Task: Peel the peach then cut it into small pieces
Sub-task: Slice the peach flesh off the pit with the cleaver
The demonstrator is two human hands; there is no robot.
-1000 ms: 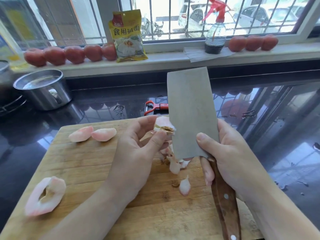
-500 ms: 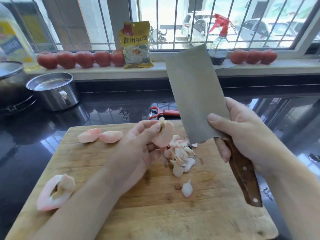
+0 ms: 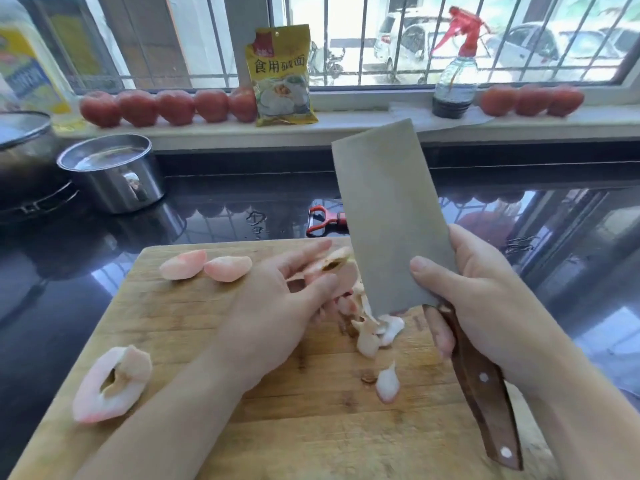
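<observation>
Now mid-cutting: left hand point(image 3: 273, 317) pinches the pitted peach piece point(image 3: 337, 268) in its fingertips; right hand point(image 3: 485, 299), fingers wrapped, raises the cleaver point(image 3: 388, 216). Next, probably, laying the piece flat on the chopping board point(image 3: 311, 427).

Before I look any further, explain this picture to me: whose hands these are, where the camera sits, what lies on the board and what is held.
No machine here: a person's two bare hands. The single camera is worn on the head and looks down at them. The right hand grips a cleaver by its wooden handle, blade raised. The left hand holds a piece of peach beside the blade. On the wooden board lie two wedges, a hollowed piece and a heap of small bits. Behind the board lies a red peeler; a steel pot stands to the left.
</observation>
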